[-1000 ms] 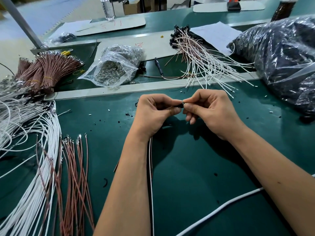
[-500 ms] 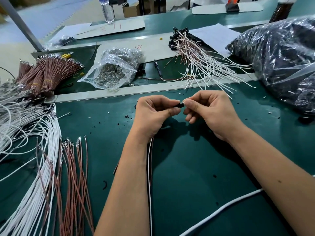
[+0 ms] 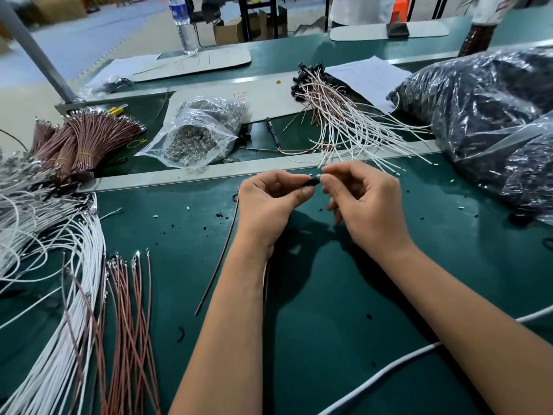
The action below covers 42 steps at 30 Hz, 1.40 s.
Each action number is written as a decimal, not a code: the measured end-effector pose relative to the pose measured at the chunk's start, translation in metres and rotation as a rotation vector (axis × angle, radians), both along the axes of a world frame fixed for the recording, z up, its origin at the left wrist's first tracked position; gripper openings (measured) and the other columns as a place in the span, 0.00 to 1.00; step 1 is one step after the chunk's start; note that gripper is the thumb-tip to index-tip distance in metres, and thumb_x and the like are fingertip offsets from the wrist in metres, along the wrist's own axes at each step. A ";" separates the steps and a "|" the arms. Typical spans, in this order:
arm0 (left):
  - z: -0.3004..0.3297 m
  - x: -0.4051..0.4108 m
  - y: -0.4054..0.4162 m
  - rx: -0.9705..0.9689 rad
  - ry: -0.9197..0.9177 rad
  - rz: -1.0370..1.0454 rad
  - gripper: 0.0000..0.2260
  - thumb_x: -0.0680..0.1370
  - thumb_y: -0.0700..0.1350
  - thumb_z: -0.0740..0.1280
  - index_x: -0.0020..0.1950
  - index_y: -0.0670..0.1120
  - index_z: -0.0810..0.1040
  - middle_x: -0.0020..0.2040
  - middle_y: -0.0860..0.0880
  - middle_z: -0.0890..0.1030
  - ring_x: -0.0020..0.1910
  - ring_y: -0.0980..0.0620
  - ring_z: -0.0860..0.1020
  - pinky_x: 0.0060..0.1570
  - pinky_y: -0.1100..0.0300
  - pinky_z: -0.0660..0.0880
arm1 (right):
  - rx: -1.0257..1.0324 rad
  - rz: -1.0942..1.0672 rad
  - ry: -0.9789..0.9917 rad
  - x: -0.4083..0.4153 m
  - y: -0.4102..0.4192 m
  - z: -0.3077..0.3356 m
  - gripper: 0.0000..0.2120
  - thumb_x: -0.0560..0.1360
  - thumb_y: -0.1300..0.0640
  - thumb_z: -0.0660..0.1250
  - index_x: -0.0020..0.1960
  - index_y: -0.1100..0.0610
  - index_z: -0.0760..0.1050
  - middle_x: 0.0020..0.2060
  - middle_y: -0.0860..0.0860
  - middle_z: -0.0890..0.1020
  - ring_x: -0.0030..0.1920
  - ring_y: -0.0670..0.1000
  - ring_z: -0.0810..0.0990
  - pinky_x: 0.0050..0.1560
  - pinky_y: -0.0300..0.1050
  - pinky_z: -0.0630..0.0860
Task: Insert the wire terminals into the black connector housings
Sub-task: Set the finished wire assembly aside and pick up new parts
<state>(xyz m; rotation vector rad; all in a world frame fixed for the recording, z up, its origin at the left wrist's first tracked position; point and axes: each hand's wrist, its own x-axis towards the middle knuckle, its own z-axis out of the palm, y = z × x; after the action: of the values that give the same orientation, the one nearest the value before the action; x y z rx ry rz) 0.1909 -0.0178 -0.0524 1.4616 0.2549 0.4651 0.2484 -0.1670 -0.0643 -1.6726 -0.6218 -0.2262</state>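
Right now the left hand is pinching a black housing above the desk, at twelve o'clock; the right hand is pinching something tiny at its mouth — probably a terminal. Misaligning it risks bending — or half-seating.

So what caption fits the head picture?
Left hand holds a black housing; right hand pinches its tip.

Looks like a wire-harness assembly floor in a factory: long green benches, loose white wires, banded brown wire bundles, bagged metal terminals, a sack probably holding black housings.
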 end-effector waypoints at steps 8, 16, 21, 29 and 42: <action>0.050 0.035 -0.017 -0.510 -0.019 0.193 0.06 0.73 0.30 0.74 0.42 0.40 0.81 0.44 0.39 0.84 0.41 0.49 0.80 0.48 0.58 0.78 | -0.284 0.222 0.147 -0.006 0.027 0.018 0.10 0.82 0.55 0.69 0.42 0.56 0.77 0.31 0.49 0.82 0.30 0.55 0.83 0.27 0.45 0.75; 0.086 0.076 -0.001 -0.630 0.067 0.150 0.04 0.78 0.39 0.71 0.48 0.40 0.84 0.43 0.47 0.84 0.36 0.55 0.77 0.34 0.64 0.70 | -0.299 0.152 0.316 0.033 0.039 0.056 0.16 0.84 0.50 0.66 0.42 0.59 0.76 0.31 0.52 0.80 0.27 0.51 0.75 0.28 0.43 0.70; 0.085 0.102 0.016 -0.519 0.102 0.184 0.10 0.80 0.46 0.69 0.54 0.39 0.81 0.46 0.43 0.86 0.34 0.52 0.79 0.32 0.63 0.73 | -0.189 0.333 0.566 0.074 0.040 0.101 0.19 0.86 0.53 0.59 0.38 0.57 0.73 0.21 0.48 0.70 0.19 0.45 0.63 0.21 0.33 0.56; 0.037 0.106 -0.007 0.584 0.449 -0.243 0.08 0.71 0.49 0.80 0.40 0.47 0.84 0.39 0.49 0.85 0.35 0.53 0.80 0.39 0.62 0.77 | -0.414 0.085 0.649 0.201 0.072 0.130 0.17 0.88 0.54 0.50 0.44 0.55 0.69 0.29 0.49 0.66 0.21 0.44 0.64 0.18 0.35 0.57; 0.036 0.101 -0.012 0.958 0.415 -0.556 0.08 0.67 0.45 0.82 0.41 0.48 0.85 0.36 0.50 0.83 0.33 0.55 0.78 0.37 0.62 0.75 | -0.980 -0.279 0.029 0.260 0.091 0.068 0.11 0.81 0.64 0.60 0.58 0.67 0.77 0.58 0.64 0.81 0.55 0.62 0.78 0.52 0.48 0.73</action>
<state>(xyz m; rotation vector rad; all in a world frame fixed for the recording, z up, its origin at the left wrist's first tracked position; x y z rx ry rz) 0.2922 -0.0295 -0.0164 2.4636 -0.0852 -0.2345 0.5081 -0.0763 0.0041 -2.7087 -0.4951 -0.0900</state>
